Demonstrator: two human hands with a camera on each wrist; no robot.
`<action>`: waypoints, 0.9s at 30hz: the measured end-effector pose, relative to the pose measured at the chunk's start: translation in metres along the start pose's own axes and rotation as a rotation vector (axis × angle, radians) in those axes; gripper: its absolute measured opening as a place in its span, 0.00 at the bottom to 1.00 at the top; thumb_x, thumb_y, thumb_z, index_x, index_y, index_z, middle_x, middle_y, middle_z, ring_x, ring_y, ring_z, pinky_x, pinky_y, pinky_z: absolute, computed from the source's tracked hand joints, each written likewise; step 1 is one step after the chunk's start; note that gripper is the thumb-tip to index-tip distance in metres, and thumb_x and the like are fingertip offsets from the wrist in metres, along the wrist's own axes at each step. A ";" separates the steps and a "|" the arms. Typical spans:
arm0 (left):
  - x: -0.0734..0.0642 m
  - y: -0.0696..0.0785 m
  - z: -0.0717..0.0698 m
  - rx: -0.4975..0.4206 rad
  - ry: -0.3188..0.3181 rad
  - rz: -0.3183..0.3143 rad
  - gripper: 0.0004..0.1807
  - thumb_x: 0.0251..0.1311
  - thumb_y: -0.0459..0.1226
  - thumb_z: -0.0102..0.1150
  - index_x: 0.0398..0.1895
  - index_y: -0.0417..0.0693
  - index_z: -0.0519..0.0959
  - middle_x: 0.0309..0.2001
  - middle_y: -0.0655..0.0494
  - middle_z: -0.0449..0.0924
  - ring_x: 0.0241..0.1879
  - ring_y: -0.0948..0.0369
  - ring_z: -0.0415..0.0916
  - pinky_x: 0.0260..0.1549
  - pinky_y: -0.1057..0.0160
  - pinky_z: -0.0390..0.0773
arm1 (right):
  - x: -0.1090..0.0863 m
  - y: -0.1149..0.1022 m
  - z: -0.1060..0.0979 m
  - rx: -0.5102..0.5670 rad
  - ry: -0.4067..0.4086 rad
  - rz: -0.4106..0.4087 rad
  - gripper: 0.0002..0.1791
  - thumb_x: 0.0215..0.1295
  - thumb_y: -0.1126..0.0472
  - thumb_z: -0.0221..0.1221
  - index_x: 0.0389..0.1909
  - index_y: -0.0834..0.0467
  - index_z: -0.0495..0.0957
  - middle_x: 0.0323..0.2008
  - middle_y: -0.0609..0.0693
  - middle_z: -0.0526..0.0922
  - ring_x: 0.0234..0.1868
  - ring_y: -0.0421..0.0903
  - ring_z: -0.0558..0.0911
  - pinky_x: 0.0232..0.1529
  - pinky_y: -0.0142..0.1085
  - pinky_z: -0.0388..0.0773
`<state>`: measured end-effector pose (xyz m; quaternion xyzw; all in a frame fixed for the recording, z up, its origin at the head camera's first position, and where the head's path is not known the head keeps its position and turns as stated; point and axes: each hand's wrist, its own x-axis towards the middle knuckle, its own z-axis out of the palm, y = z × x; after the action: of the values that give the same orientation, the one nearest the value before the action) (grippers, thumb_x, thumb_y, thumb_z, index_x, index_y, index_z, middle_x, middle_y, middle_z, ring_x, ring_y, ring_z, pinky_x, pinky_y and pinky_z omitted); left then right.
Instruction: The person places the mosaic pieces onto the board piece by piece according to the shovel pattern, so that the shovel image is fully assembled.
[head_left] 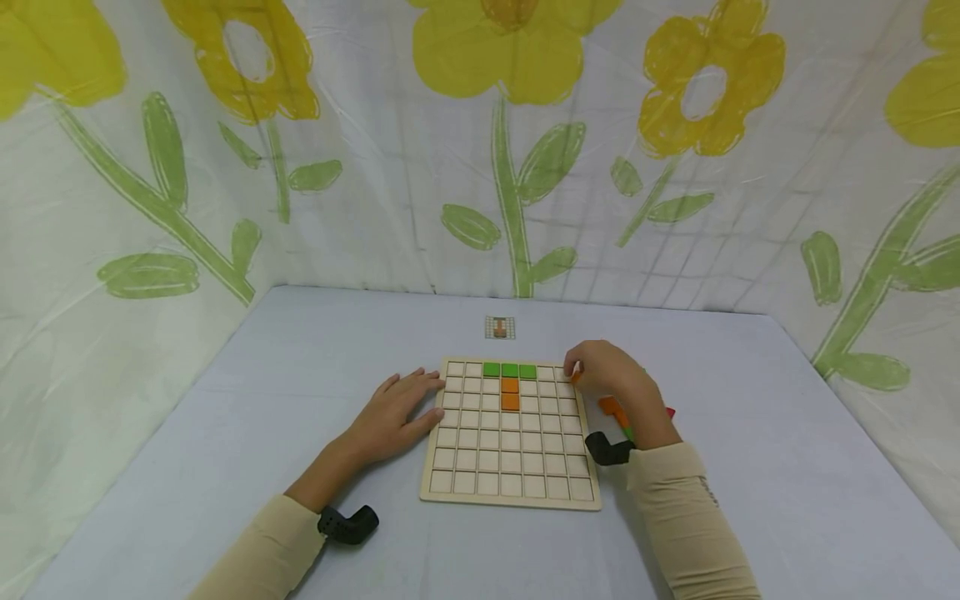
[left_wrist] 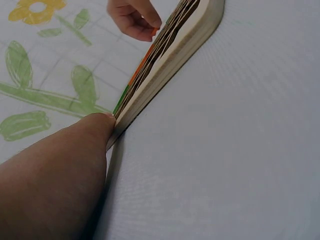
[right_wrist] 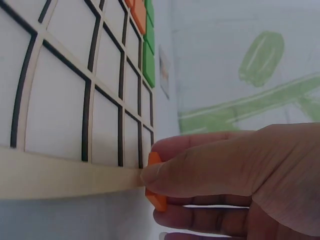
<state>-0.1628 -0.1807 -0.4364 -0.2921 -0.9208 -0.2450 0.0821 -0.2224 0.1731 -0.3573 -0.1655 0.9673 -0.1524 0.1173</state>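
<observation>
A square wooden grid board (head_left: 487, 461) lies on the table. Three green square tiles (head_left: 510, 370) sit side by side in its far row, with two orange square tiles (head_left: 510, 402) in a column below the middle one. My left hand (head_left: 393, 421) lies with fingers extended, fingertips and thumb at the board's left edge. Near the far right corner of the board, my right hand (head_left: 611, 371) pinches a small orange tile (right_wrist: 158, 200) between thumb and fingers. The thumb covers part of that tile.
Beyond the board lies a small picture card (head_left: 499, 327) showing a grid with a figure. Loose orange pieces (head_left: 615, 408) and a red piece (head_left: 671, 412) lie to the board's right, partly hidden by my right forearm. A flowered cloth (head_left: 375, 208) hangs behind the table.
</observation>
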 end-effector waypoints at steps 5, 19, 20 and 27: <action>0.000 -0.001 0.000 0.004 -0.001 -0.003 0.29 0.73 0.52 0.53 0.70 0.46 0.71 0.71 0.48 0.68 0.73 0.48 0.58 0.70 0.39 0.50 | 0.001 -0.007 0.001 0.015 -0.007 -0.060 0.11 0.61 0.73 0.61 0.40 0.57 0.86 0.39 0.52 0.83 0.38 0.51 0.78 0.39 0.44 0.79; 0.001 -0.001 0.001 0.003 -0.005 -0.004 0.29 0.73 0.52 0.53 0.70 0.45 0.71 0.71 0.48 0.67 0.73 0.48 0.57 0.70 0.38 0.50 | 0.001 -0.026 0.005 -0.012 -0.002 -0.153 0.09 0.61 0.73 0.64 0.39 0.60 0.87 0.39 0.53 0.85 0.42 0.52 0.81 0.43 0.47 0.81; 0.001 -0.001 0.001 0.002 -0.005 -0.004 0.29 0.73 0.52 0.53 0.70 0.45 0.71 0.71 0.48 0.67 0.73 0.48 0.57 0.70 0.38 0.50 | 0.001 -0.028 0.005 -0.017 -0.001 -0.159 0.08 0.61 0.73 0.64 0.39 0.61 0.87 0.39 0.53 0.85 0.42 0.52 0.81 0.44 0.46 0.81; 0.001 -0.001 0.001 -0.002 -0.005 -0.003 0.29 0.73 0.52 0.53 0.69 0.45 0.71 0.71 0.48 0.68 0.73 0.47 0.58 0.70 0.38 0.50 | 0.000 -0.036 0.009 -0.001 -0.018 -0.182 0.06 0.63 0.71 0.64 0.35 0.58 0.87 0.36 0.50 0.84 0.39 0.49 0.81 0.42 0.44 0.81</action>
<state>-0.1643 -0.1807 -0.4370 -0.2915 -0.9212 -0.2452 0.0793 -0.2100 0.1382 -0.3532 -0.2540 0.9473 -0.1604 0.1116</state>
